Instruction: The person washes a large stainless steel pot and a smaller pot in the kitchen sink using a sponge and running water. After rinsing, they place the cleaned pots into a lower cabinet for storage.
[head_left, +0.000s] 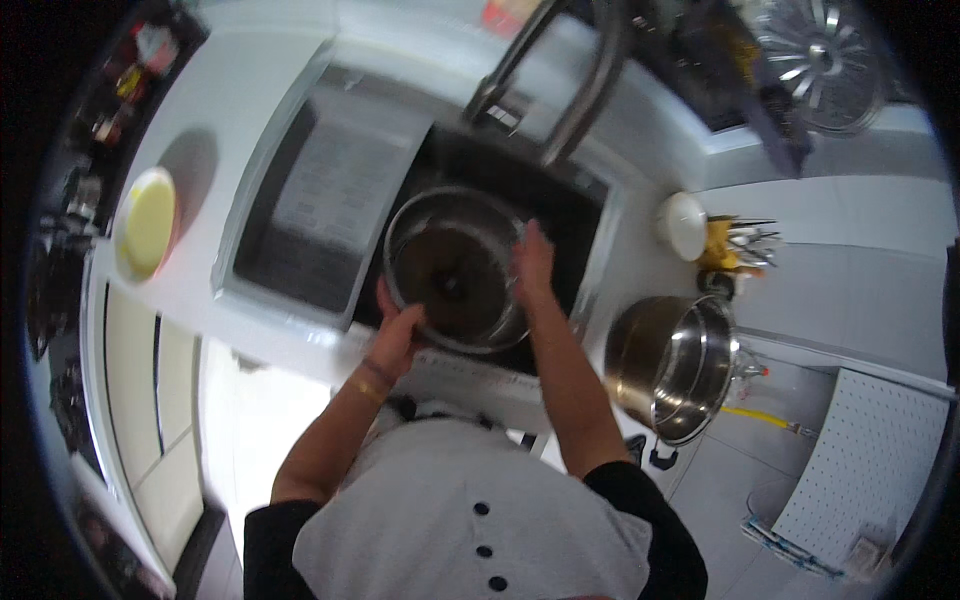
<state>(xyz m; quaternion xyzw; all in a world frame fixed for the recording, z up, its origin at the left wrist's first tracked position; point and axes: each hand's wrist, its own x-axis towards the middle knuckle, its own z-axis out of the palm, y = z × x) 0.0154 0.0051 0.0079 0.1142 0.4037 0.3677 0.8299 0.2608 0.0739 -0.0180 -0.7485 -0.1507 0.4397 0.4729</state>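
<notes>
A round stainless-steel pot is held over the right basin of a double sink. Its inside looks dark, and whether it has liquid in it is hard to tell. My left hand grips the near left rim, thumb on top. On the opposite side, my right hand lies along the right rim and wall with its fingers pointing away from me; the inner fingers are partly hidden and blurred. The dark metal faucet arches over the back of the basin.
A bowl of yellow liquid sits on the left counter. To the right stand a large steel pot, a white bowl and a yellow utensil holder. A glass lid is at the upper right. The left basin adjoins the pot.
</notes>
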